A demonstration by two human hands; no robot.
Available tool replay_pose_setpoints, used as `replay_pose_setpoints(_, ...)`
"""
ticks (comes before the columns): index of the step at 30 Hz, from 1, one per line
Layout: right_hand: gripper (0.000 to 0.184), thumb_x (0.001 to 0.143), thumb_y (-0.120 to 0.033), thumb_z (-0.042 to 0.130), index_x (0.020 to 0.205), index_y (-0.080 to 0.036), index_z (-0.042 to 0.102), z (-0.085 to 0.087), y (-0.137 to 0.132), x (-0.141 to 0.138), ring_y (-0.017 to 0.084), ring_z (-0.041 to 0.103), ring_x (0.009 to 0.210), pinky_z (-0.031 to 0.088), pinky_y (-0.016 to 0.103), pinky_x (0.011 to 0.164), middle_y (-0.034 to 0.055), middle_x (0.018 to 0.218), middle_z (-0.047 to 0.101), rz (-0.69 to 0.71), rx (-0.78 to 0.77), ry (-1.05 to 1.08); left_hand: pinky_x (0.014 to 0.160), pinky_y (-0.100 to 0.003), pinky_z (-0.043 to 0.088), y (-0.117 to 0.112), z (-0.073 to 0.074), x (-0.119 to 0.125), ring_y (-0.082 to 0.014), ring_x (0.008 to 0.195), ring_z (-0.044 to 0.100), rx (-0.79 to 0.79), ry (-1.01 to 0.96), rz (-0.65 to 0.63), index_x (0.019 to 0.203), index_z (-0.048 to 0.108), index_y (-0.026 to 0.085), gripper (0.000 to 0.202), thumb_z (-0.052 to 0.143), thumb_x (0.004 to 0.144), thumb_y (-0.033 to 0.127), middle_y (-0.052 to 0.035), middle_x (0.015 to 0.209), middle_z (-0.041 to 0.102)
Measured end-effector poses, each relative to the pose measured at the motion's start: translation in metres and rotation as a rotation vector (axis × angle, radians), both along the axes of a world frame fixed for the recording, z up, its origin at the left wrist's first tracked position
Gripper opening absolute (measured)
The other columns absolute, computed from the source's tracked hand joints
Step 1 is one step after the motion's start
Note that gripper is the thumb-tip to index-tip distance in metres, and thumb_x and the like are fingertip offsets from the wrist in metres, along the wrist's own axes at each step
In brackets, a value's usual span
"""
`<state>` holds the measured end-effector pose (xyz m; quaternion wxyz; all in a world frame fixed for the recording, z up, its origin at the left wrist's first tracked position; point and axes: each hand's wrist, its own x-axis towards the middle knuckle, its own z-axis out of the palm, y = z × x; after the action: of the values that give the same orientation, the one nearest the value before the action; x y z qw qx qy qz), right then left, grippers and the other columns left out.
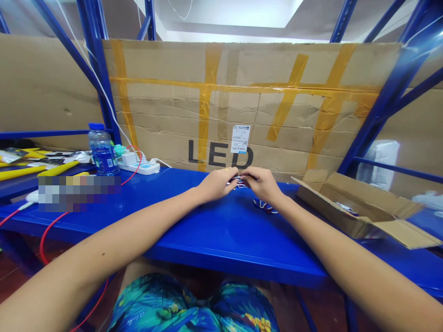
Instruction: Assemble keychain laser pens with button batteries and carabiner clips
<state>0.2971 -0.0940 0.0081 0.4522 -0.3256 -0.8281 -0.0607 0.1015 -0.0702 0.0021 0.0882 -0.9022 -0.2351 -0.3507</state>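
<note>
Above the far part of the blue table (pixel 207 230), my left hand (pixel 217 183) and my right hand (pixel 261 182) meet, fingers closed in a pinch. Between their fingertips is a small, thin silvery metal piece (pixel 237 178); both hands grip it, and the fingers cover most of it. Just below the fingertips lie several small shiny metal pieces (pixel 241 184), partly hidden. Nearer to me, beside my right wrist, sits a small group of loop-shaped metal clips (pixel 265 206) in silver, red and dark colours.
An opened cardboard box (pixel 332 210) with silvery metal pieces stands at right. To the left are a blue-capped bottle (pixel 102 152), a white power strip (pixel 143 166), a red cable (pixel 51 226) and yellow-handled items (pixel 58 168). A large cardboard panel (pixel 166 115) backs the table.
</note>
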Motion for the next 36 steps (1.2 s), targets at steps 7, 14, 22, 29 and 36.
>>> replay_pose_setpoints(7,0.021,0.078,-0.033,0.062,0.065,-0.017,0.061,0.005,0.002,0.002,0.012,0.051,0.044,0.041,0.027,0.048,-0.001,0.052,0.057,0.096,-0.613,0.147,0.067,-0.029,0.044,0.002,-0.003,0.0,-0.0179,0.075,0.061,0.078,0.123,0.017,0.091,0.053,0.017,0.011,0.045,0.095,0.024,-0.0057,0.086,0.064)
replay_pose_setpoints(14,0.015,0.076,-0.032,0.064,0.074,-0.017,0.062,0.008,0.004,0.002,0.013,0.054,0.049,0.045,0.028,0.051,0.0,0.057,0.06,0.084,-0.541,0.22,0.067,-0.028,0.041,0.003,0.0,0.002,-0.0176,0.076,0.059,-0.053,-0.007,-0.005,0.09,0.054,0.018,0.007,0.049,0.093,0.022,-0.0044,0.085,0.064)
replay_pose_setpoints(22,0.01,0.079,-0.012,0.057,0.079,-0.018,0.065,0.009,0.003,0.008,0.015,0.06,0.069,0.046,0.028,0.063,0.0027,0.077,0.067,0.028,-0.105,0.015,0.065,-0.028,0.037,0.001,0.002,0.002,-0.0152,0.071,0.055,-0.219,-0.132,-0.089,0.084,0.055,0.018,0.007,0.051,0.089,0.021,-0.0011,0.077,0.062)
replay_pose_setpoints(29,0.016,0.083,-0.011,0.054,0.082,-0.02,0.067,0.013,-0.003,0.008,0.016,0.062,0.075,0.047,0.028,0.071,0.0026,0.079,0.068,0.054,-0.008,-0.079,0.066,-0.028,0.038,-0.005,0.004,0.007,-0.0141,0.072,0.054,-0.312,-0.233,-0.137,0.081,0.056,0.019,0.008,0.053,0.088,0.023,0.0006,0.076,0.061)
replay_pose_setpoints(36,0.013,0.087,-0.017,0.055,0.085,-0.021,0.067,0.013,-0.002,0.008,0.018,0.063,0.076,0.048,0.031,0.072,0.0041,0.08,0.068,0.048,0.032,-0.149,0.064,-0.027,0.04,-0.003,0.001,0.007,-0.0134,0.07,0.053,-0.376,-0.287,-0.143,0.08,0.056,0.018,0.008,0.054,0.087,0.022,0.0008,0.076,0.062)
